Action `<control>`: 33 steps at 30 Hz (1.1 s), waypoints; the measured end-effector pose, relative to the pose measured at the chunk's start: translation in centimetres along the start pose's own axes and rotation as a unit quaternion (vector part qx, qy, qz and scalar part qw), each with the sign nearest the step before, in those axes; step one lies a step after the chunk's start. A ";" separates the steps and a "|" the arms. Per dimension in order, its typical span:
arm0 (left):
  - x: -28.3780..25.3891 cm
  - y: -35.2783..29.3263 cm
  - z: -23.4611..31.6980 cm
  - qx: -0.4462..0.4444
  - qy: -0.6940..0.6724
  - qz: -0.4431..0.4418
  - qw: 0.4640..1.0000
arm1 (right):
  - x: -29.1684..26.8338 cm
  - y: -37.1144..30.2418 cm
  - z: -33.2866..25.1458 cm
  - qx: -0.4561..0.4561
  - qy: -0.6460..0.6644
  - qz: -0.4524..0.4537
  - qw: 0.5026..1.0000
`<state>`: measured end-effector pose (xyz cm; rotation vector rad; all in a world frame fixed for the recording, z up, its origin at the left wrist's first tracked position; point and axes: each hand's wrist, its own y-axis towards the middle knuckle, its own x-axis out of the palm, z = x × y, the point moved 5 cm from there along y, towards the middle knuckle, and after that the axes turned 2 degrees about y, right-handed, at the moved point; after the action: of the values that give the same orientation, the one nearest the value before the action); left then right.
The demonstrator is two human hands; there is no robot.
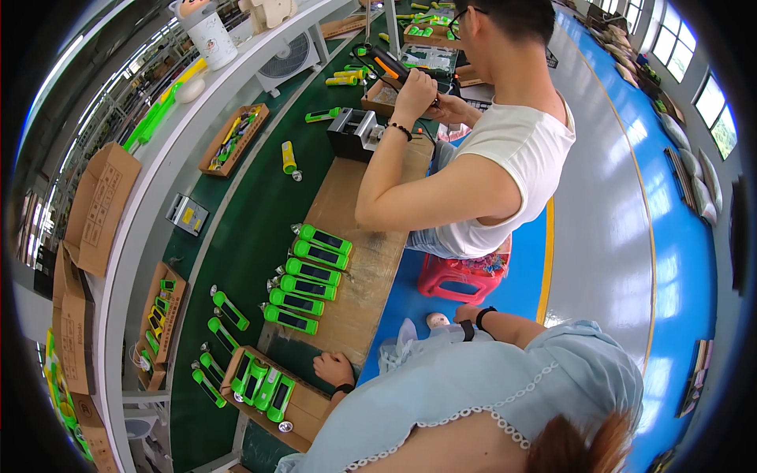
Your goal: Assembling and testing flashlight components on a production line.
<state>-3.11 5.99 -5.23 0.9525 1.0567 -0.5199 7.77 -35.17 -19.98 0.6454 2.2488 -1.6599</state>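
My left hand rests on the bench edge beside an open cardboard box, holding nothing, fingers loosely apart. That box holds several green flashlight bodies with dark panels; a silver reflector hangs at its edge. Further up, a row of similar green flashlight bodies lies on the cardboard-covered bench, silver reflectors at their left ends. More green bodies lie on the green mat to the left. My right hand is low at my right side, above the blue floor, its fingers mostly hidden.
A co-worker in a white sleeveless top sits ahead on a red stool, holding a black-and-orange tool near a grey fixture. Parts boxes stand on the mat. A white shelf runs along the left.
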 end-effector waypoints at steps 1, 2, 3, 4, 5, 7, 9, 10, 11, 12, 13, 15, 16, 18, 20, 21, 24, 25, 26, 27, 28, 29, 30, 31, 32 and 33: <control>0.1 0.0 0.1 0.000 -0.002 -0.005 1.000 | 0.3 0.5 0.4 -0.005 -0.009 0.009 1.000; 0.0 -0.1 0.0 -0.003 0.000 -0.005 1.000 | 0.5 0.9 0.4 -0.013 -0.020 0.015 1.000; 0.0 -0.2 -0.1 -0.016 0.000 -0.028 0.999 | 0.5 0.9 0.4 -0.013 -0.021 0.014 1.000; 0.1 -0.2 0.0 -0.028 0.000 -0.051 0.998 | 0.4 0.7 0.4 -0.019 -0.015 0.021 0.999; 0.1 0.0 0.1 -0.029 0.000 -0.052 0.998 | 0.4 0.6 0.4 -0.025 -0.009 0.027 0.999; -0.1 0.0 0.2 -0.021 -0.003 -0.048 0.999 | 0.6 1.2 0.7 -0.034 -0.024 0.020 0.999; 0.3 -0.1 -0.3 -0.024 0.001 -0.048 0.999 | 0.6 1.5 0.5 -0.048 -0.047 0.010 0.998; 0.2 0.0 -0.1 -0.018 0.000 -0.046 0.999 | 0.7 1.5 0.8 -0.013 -0.012 -0.009 1.000; 0.3 0.2 0.0 -0.020 0.002 -0.046 0.999 | 0.8 1.5 1.1 0.023 0.022 -0.028 0.999; 0.2 0.2 -0.3 -0.037 0.007 -0.048 0.998 | 0.8 1.6 1.0 0.019 0.006 -0.036 0.999; 0.2 0.3 -0.2 -0.031 -0.002 -0.051 0.998 | 0.7 1.6 1.2 0.025 0.019 -0.023 0.999; 0.1 0.2 -0.7 -0.054 -0.002 -0.052 0.997 | 0.4 1.5 0.9 0.021 0.006 -0.021 1.000; 0.0 0.3 -0.7 -0.049 -0.019 -0.053 0.997 | 0.1 0.8 0.6 0.018 0.036 -0.013 0.999; 0.4 0.6 -0.9 -0.067 -0.061 -0.054 0.994 | -0.6 0.0 -0.1 0.004 0.039 -0.016 0.999; 0.3 1.1 -1.7 -0.129 -0.117 -0.053 0.983 | -0.4 -0.3 0.5 0.017 0.067 -0.055 0.996; 0.5 1.6 -2.2 -0.181 -0.149 -0.071 0.970 | 0.1 0.0 1.4 0.009 0.043 -0.066 0.997; 0.2 3.1 -3.9 -0.273 -0.225 -0.041 0.934 | 1.1 1.5 3.2 -0.161 0.014 -0.015 0.987; -0.1 4.3 -4.3 -0.263 -0.221 -0.017 0.939 | 1.9 2.7 5.2 -0.050 0.124 -0.017 0.991; -0.5 5.5 -4.8 -0.252 -0.217 0.006 0.943 | 2.7 3.6 7.0 0.064 0.229 -0.017 0.971; -0.7 6.4 -6.2 -0.254 -0.200 0.028 0.946 | 2.7 3.6 7.2 0.057 0.220 -0.012 0.974; -0.9 7.2 -7.3 -0.254 -0.187 0.044 0.948 | 2.2 3.6 7.0 0.026 0.195 -0.013 0.980; -1.4 8.1 -8.6 -0.257 -0.145 0.058 0.954 | 2.1 3.2 6.9 -0.009 0.157 -0.015 0.987; 0.6 12.7 -5.8 -0.202 -0.149 0.045 0.967 | 3.1 0.8 9.2 0.002 0.186 0.025 0.982; 1.2 14.0 -7.2 -0.226 -0.124 0.043 0.965 | 2.3 0.4 9.3 -0.017 0.161 0.028 0.986; -0.6 12.4 -12.1 -0.293 -0.062 0.062 0.952 | 1.0 3.3 7.5 -0.062 0.105 -0.002 0.992; 1.4 16.6 -10.2 -0.264 -0.087 0.049 0.959 | 2.2 1.9 9.0 -0.055 0.122 0.030 0.990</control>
<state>5.02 23.30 -1.52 0.4729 0.9170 -0.2140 6.43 -42.85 -25.38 0.9228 2.4413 -1.4857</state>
